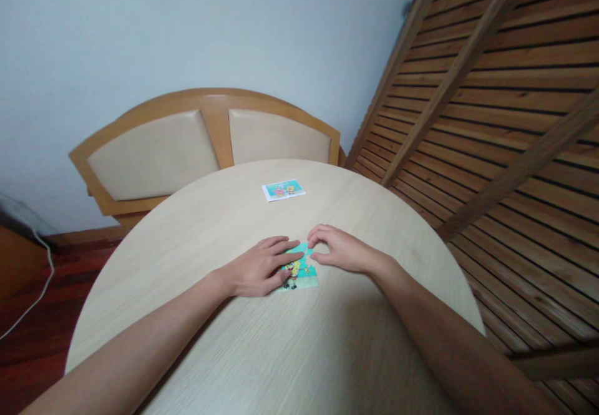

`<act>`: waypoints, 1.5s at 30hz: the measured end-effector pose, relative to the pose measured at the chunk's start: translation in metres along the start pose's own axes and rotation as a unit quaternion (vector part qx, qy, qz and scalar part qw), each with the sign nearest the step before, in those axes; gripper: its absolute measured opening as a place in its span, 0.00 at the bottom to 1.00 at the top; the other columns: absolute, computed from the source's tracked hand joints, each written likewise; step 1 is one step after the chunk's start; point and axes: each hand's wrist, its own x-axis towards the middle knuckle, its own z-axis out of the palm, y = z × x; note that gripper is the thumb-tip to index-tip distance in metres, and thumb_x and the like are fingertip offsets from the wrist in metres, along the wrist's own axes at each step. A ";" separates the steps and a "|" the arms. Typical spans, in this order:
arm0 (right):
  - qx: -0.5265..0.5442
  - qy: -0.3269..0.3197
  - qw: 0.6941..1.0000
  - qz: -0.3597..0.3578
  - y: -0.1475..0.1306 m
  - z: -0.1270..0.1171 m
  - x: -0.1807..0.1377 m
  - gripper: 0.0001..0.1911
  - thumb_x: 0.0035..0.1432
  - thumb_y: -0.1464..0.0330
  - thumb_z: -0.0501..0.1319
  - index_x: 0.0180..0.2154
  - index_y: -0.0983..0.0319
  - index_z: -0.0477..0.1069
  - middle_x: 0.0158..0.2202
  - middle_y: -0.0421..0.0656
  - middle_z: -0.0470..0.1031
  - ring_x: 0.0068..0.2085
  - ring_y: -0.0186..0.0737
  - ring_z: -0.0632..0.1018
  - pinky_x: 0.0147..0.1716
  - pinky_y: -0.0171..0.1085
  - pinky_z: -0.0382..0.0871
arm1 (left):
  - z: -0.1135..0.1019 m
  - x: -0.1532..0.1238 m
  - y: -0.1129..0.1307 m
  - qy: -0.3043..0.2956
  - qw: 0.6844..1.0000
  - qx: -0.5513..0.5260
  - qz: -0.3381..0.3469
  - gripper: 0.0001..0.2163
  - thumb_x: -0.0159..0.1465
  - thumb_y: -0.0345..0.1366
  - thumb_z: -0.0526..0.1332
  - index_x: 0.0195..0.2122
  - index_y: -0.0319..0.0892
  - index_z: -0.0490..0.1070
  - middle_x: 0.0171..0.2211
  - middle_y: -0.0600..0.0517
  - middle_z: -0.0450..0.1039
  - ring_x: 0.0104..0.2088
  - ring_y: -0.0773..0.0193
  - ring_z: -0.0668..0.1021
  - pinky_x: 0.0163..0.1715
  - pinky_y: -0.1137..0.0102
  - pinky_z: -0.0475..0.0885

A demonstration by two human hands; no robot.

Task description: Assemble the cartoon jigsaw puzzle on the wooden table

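A small turquoise cartoon jigsaw puzzle (302, 273) lies on the round pale wooden table (262, 352). My left hand (259, 268) lies flat over its left part, fingers stretched out on the pieces. My right hand (337, 249) rests at the puzzle's upper right corner, thumb and forefinger pinched together at a piece; what is between them is too small to make out. Farther back on the table lies a small printed picture card (283, 190) with the same cartoon scene.
A wooden headboard with two beige padded panels (206, 140) leans against the blue-white wall behind the table. A slatted wooden bed frame (496, 122) stands tilted at the right. A white cable (40, 290) runs over the dark floor at the left.
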 end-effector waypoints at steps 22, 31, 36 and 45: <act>0.052 -0.051 0.984 0.160 0.009 -0.042 -0.020 0.16 0.53 0.61 0.67 0.41 0.63 0.79 0.43 0.47 0.80 0.43 0.46 0.79 0.46 0.41 0.70 | -0.001 -0.003 -0.003 0.004 1.000 0.009 0.011 0.21 0.74 0.41 0.50 0.66 0.44 0.64 0.68 0.44 0.61 0.67 0.49 0.64 0.66 0.51 0.60; 0.065 -0.067 0.973 0.212 0.025 -0.047 -0.026 0.21 0.49 0.59 0.68 0.42 0.65 0.80 0.40 0.48 0.82 0.40 0.46 0.78 0.41 0.39 0.70 | 0.000 -0.003 -0.005 0.004 1.000 0.018 0.019 0.21 0.74 0.40 0.49 0.66 0.44 0.64 0.68 0.44 0.60 0.67 0.49 0.64 0.66 0.51 0.60; 0.040 -0.061 0.974 0.217 0.029 -0.046 -0.028 0.19 0.49 0.61 0.68 0.41 0.65 0.80 0.38 0.48 0.81 0.38 0.44 0.77 0.39 0.38 0.69 | 0.000 -0.003 -0.005 0.010 1.000 0.013 0.021 0.21 0.74 0.40 0.50 0.66 0.44 0.64 0.68 0.44 0.61 0.66 0.49 0.64 0.66 0.51 0.60; 0.008 -0.065 0.969 0.239 0.006 -0.045 -0.022 0.13 0.45 0.70 0.65 0.36 0.64 0.79 0.33 0.44 0.79 0.33 0.40 0.75 0.33 0.35 0.66 | 0.000 -0.003 -0.005 0.009 1.000 0.014 0.017 0.21 0.74 0.40 0.50 0.66 0.44 0.65 0.68 0.44 0.61 0.66 0.49 0.65 0.66 0.51 0.61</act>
